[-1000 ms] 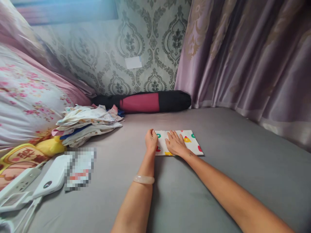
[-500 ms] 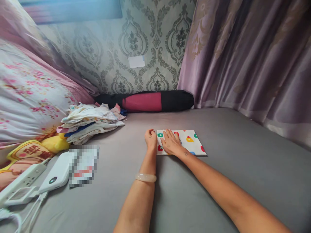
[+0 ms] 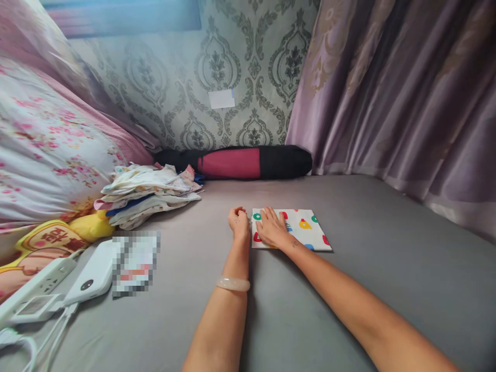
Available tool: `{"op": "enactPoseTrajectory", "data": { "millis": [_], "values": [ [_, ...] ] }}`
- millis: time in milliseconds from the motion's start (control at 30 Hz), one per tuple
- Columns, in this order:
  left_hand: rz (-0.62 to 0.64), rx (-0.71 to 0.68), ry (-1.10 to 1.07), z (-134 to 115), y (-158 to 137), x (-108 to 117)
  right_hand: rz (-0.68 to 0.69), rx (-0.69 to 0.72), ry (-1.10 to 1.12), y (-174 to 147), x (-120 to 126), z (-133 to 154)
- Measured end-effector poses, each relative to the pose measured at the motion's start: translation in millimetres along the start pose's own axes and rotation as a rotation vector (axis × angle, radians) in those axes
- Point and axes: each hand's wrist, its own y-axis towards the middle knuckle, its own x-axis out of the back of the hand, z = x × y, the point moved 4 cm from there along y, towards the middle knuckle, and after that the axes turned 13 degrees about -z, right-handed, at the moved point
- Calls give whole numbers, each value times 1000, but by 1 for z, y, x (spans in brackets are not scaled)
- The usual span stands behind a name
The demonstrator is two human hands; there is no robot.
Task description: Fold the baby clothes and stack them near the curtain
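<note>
A flat white rectangle with colourful printed shapes (image 3: 306,232) lies on the grey bed sheet; whether it is folded cloth or a booklet I cannot tell. My right hand (image 3: 273,228) rests flat on its left half, palm down and fingers spread, covering part of the print. Just off its left edge, my left hand (image 3: 239,223) is curled into a loose fist with the thumb side up. Nothing shows inside those curled fingers. A pale bangle (image 3: 233,283) circles my left forearm.
A pile of folded clothes (image 3: 155,194) sits at the back left, by a floral pillow (image 3: 58,139). Nearer are a white power bank (image 3: 95,274), a power strip (image 3: 42,284), cables and a blurred packet (image 3: 135,263). A black-and-red roll (image 3: 232,164) lies against the wall.
The whole view has shifted slightly. My left hand sits a little further from the printed rectangle's left edge. My right hand stays flat on it.
</note>
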Motion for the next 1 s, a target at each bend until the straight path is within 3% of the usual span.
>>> {"op": "enactPoseTrajectory", "data": {
  "millis": [100,400,733,1000],
  "values": [
    [-21,112,-51,-1,-1,1,-9,56,26,6,-3,10],
    [17,106,-16,-3,0,2,10,71,33,9,-17,14],
    [5,160,-88,-6,-3,3,8,135,76,-13,0,23],
    [27,125,-47,-7,-5,2,25,138,104,-27,-5,25]
  ]
}}
